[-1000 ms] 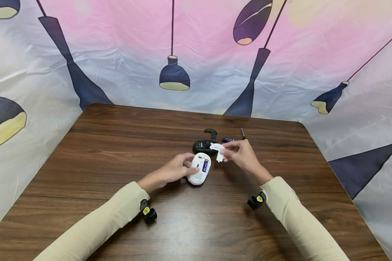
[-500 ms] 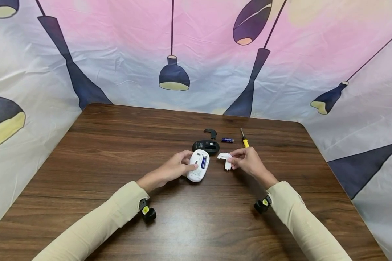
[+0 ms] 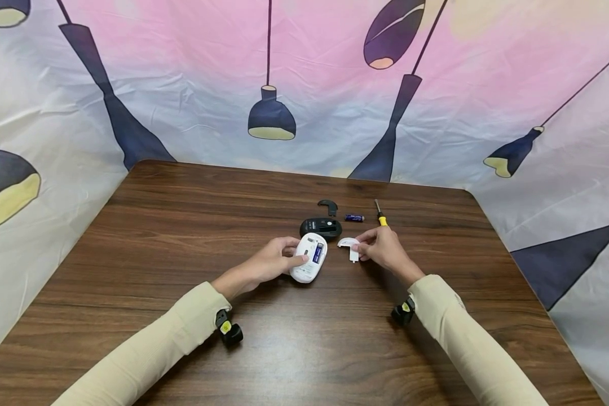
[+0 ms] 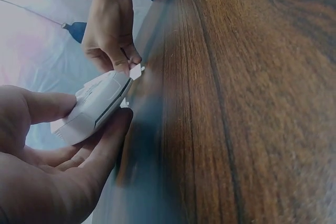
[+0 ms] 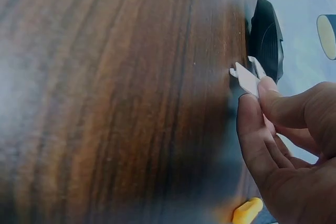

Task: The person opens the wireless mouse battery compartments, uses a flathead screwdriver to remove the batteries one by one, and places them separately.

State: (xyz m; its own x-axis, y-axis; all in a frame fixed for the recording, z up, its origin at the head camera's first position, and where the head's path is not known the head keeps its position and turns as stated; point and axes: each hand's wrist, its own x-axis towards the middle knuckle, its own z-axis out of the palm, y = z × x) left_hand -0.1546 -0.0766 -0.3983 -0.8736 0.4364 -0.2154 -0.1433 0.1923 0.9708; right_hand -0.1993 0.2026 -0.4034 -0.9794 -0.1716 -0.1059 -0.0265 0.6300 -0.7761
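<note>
My left hand (image 3: 274, 261) grips a white computer mouse (image 3: 301, 274), its underside turned up. A blue battery (image 3: 317, 253) lies in the mouse's uncovered compartment. In the left wrist view, thumb and fingers hold the mouse (image 4: 97, 109) by its sides, tilted above the table. To its right, my right hand (image 3: 384, 249) pinches a white curved battery cover (image 3: 354, 254) between thumb and fingers. The right wrist view shows that cover (image 5: 247, 80) held at the fingertips. Just behind the white mouse, a black mouse (image 3: 327, 227) rests upside down on the table, its battery slot uncovered.
Behind the black mouse lies its black curved cover (image 3: 329, 206). A loose blue battery (image 3: 354, 218) is right of that cover, and a screwdriver with a yellow handle (image 3: 382, 220) lies beyond my right hand. The wooden table (image 3: 208, 197) ends at a printed cloth backdrop (image 3: 208, 113).
My right hand has drawn the white cover right and nearer to me, away from the black mouse, uncovering the battery and screwdriver from view. The white mouse has shifted slightly in my left hand.
</note>
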